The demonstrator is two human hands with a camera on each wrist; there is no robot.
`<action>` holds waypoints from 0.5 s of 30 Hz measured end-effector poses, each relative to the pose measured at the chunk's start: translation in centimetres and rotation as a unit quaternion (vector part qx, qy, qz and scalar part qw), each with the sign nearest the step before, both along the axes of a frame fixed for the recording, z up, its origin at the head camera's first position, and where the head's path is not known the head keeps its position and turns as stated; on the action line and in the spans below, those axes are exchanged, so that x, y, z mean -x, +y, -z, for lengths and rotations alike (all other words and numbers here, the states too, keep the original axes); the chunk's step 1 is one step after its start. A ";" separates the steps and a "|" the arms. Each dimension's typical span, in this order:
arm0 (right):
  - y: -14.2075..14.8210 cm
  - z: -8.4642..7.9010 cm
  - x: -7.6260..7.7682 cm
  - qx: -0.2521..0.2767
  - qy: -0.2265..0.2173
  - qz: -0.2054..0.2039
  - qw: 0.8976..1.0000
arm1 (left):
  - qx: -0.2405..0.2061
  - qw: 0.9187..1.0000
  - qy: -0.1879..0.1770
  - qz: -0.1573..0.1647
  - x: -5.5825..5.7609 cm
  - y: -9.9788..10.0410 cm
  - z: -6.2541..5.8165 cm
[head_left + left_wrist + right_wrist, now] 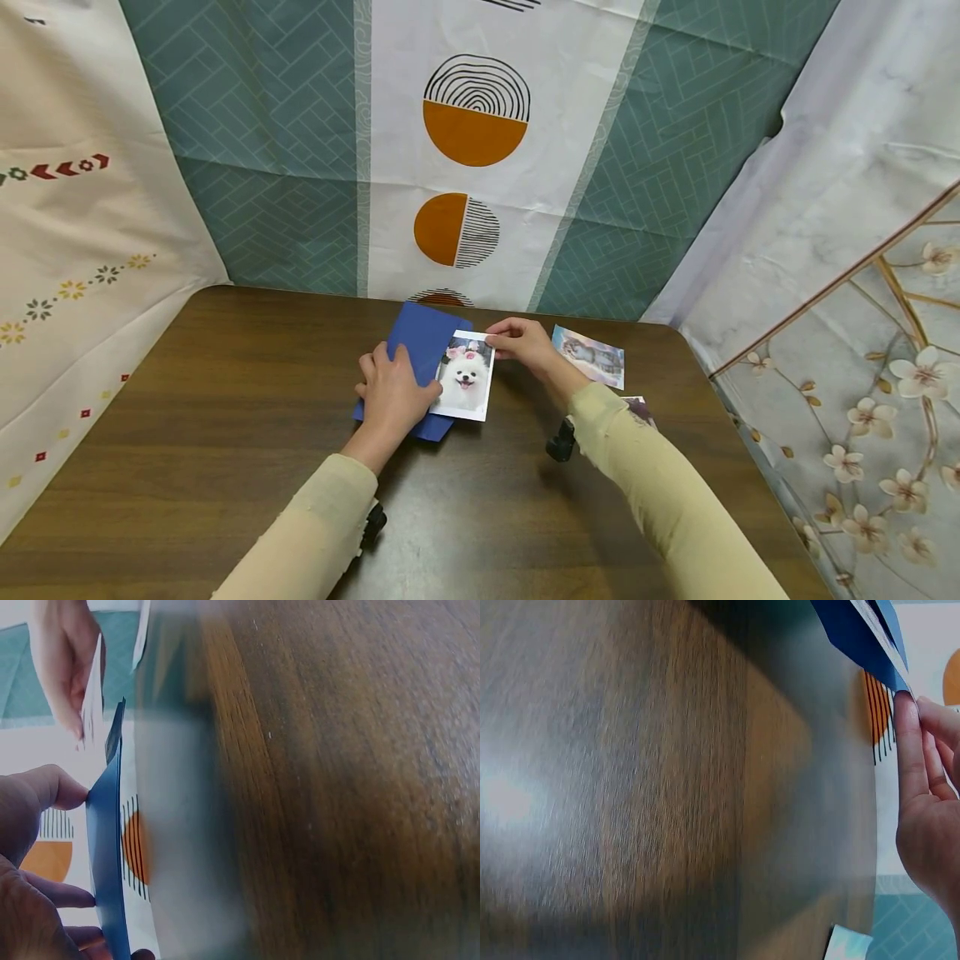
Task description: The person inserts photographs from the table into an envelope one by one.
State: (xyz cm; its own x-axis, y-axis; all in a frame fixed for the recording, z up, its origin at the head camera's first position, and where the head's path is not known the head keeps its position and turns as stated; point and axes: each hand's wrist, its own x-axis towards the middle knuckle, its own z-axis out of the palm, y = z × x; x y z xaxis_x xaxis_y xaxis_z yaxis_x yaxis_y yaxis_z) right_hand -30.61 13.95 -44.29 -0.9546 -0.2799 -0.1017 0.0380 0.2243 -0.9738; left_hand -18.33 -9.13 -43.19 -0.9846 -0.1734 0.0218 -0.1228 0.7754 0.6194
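In the head view my left hand [393, 392] grips a blue paper envelope [426, 333], with the thumb near its right edge. The left wrist view has the envelope [106, 847] edge-on between the thumb and fingers of the left hand [30, 900]. My right hand [525, 343] pinches the upper right corner of a white-bordered photo [463, 379] of a fluffy white dog with pink flowers on its head. The photo's left edge overlaps the envelope. In the right wrist view, the photo [877, 634] lies between blue layers, held by fingertips of the right hand [930, 780].
A photo of a cat [592, 357] lies on the brown wooden table [247, 467], right of the right hand. Another photo [639, 408] is partly hidden under the right forearm. Patterned curtains [285, 150] stand behind the table and at both sides.
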 end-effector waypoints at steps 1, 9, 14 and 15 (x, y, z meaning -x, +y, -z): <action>-0.2 0.0 0.0 0.001 0.002 0.000 1.000 | 0.000 1.000 -0.001 0.001 0.0 0.0 0.0; -2.1 -0.4 -0.2 -0.020 0.032 0.012 0.999 | 0.002 1.000 -0.005 0.002 0.1 0.0 -0.1; -2.6 -0.4 -0.2 -0.048 0.057 0.006 0.997 | 0.001 1.000 -0.004 0.001 0.1 0.0 -0.1; -2.6 -0.4 -0.2 -0.055 0.060 0.004 0.997 | 0.001 1.000 -0.003 0.001 0.1 0.0 -0.1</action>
State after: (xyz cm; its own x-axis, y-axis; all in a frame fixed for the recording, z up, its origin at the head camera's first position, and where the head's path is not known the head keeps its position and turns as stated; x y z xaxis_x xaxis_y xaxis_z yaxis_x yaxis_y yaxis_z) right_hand -30.44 11.31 -43.93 -0.9640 -0.2655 -0.0159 -0.0754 0.3300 -0.9410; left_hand -18.41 -9.13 -43.11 -0.9851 -0.1714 0.0162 -0.1249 0.7764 0.6178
